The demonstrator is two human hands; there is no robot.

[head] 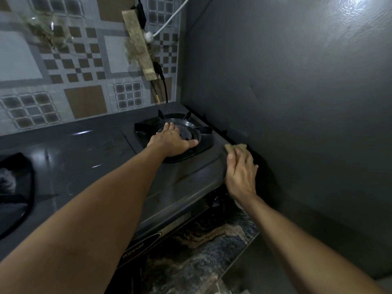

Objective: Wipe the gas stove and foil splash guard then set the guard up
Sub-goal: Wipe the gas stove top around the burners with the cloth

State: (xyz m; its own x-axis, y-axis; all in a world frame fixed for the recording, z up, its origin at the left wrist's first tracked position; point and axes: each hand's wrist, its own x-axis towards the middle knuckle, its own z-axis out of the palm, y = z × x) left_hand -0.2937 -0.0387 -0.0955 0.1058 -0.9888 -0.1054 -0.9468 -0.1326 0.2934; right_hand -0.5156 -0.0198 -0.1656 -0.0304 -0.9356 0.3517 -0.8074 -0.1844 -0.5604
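Where the frame begins on the left, the gas stove (89, 166) stretches across the worktop (203, 257), its dark glossy top catching streaks of light. At its left end sits the left burner (14, 187), only partly in view, with something pale and fuzzy on it that is too blurred to make out. Behind the stove rises the tiled wall (63, 66), patterned in grey and brown squares, with a strip of worn tape (140, 45) stuck slantwise over a black cable (162, 81) and a white cord (169, 20) near the back corner.

Further right, the left hand (172, 142) rests flat on the right burner (184, 134), fingers straight and spread over the black pan support, thumb pointing toward the stove's right edge; it holds nothing. On the stove's front panel, toward the worktop's front edge, a brand label (133, 250) is printed beside a vent grille.

At the stove's right edge, the right hand (240, 170) holds a tan sponge (235, 148), fingers bent over it and pressing it against the rim where the stove meets the grey wall (297, 102). That wall stands upright along the right side, smooth and dull, with a sheen at its top right. The marbled worktop shows beneath the stove's front right corner.
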